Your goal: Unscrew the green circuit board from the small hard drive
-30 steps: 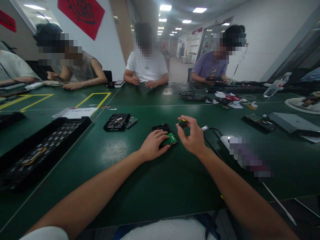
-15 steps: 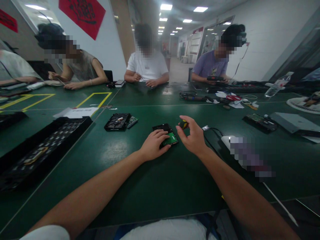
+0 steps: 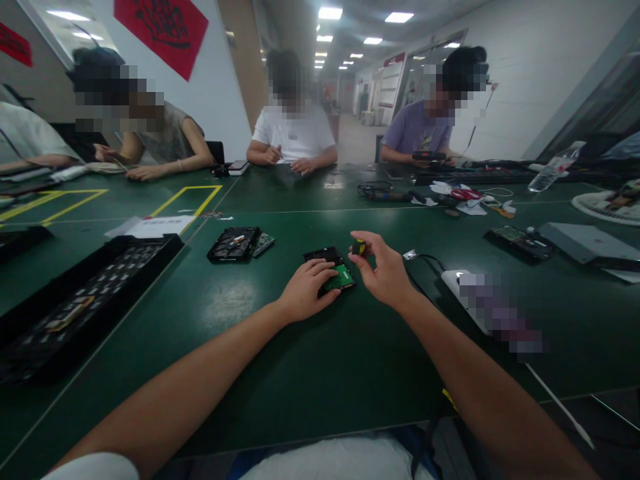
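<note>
A small hard drive with a green circuit board lies on the table. My left hand rests over its near left part, fingers across the board and thumb along the near edge, holding it. Part of the drive is hidden under that hand. Just right of the drive and slightly above it, my right hand pinches a short black-and-yellow screwdriver between thumb and fingers. I cannot make out its shaft or whether its tip touches the drive.
Left of the drive sit a black drive casing and a loose circuit board. A long black tray stretches along the left. On the right are a white corded device, a black drive and a grey box. People sit opposite.
My right hand has shifted slightly left with the screwdriver, which now stands more upright. My left hand stays on the hard drive.
</note>
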A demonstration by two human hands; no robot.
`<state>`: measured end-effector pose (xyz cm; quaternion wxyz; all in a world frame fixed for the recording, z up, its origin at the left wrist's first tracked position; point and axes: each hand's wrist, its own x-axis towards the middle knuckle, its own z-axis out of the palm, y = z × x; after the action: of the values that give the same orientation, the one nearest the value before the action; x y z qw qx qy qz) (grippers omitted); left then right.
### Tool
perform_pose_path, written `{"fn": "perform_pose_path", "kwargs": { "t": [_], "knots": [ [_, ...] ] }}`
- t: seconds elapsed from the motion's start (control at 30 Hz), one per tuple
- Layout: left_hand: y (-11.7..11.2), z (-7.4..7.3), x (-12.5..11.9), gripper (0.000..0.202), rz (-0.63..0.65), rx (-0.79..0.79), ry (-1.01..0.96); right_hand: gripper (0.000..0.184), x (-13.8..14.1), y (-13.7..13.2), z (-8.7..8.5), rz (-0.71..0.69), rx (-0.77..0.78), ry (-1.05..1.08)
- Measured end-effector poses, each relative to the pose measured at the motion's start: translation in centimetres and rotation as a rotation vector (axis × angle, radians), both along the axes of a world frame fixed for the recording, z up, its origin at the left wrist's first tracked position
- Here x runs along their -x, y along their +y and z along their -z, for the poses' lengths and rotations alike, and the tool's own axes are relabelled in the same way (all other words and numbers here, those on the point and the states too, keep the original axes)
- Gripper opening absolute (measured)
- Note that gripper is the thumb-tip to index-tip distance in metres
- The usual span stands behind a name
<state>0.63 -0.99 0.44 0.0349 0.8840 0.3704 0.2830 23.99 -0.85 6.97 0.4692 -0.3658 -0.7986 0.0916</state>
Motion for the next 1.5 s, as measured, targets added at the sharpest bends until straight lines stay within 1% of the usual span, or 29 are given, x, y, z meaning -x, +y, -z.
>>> {"fn": "perform_pose_path", "kwargs": {
  "t": [0.43, 0.67, 0.9, 1.1, 1.33, 1.4, 1.5],
  "knots": [
    [0.1, 0.2, 0.0, 0.041, 0.015, -0.007, -0.028, 0.046, 0.3, 0.2, 0.2, 0.076, -0.032, -0.011],
    [-0.1, 0.0, -0.1, 0.041, -0.001, -0.004, -0.020, 0.048, 0.6, 0.0, 0.2, 0.112, -0.046, -0.048],
    [-0.1, -0.2, -0.1, 0.041, 0.006, 0.002, -0.019, 0.049, 0.6, 0.1, 0.3, 0.139, -0.059, -0.017],
    [0.0, 0.0, 0.0, 0.041, 0.017, 0.003, -0.031, 0.048, 0.4, 0.3, 0.0, 0.071, -0.012, -0.006],
    [0.0, 0.0, 0.0, 0.041, 0.012, 0.011, -0.026, 0.042, -0.2, 0.9, -0.1, -0.109, 0.125, 0.064],
    [-0.1, 0.0, 0.0, 0.041, 0.011, 0.011, -0.023, 0.042, -0.3, 0.9, -0.1, -0.117, 0.128, 0.073],
    [-0.1, -0.1, 0.0, 0.042, 0.007, 0.009, -0.015, 0.046, -0.5, 1.1, 0.2, -0.065, 0.104, 0.085]
  ]
}}
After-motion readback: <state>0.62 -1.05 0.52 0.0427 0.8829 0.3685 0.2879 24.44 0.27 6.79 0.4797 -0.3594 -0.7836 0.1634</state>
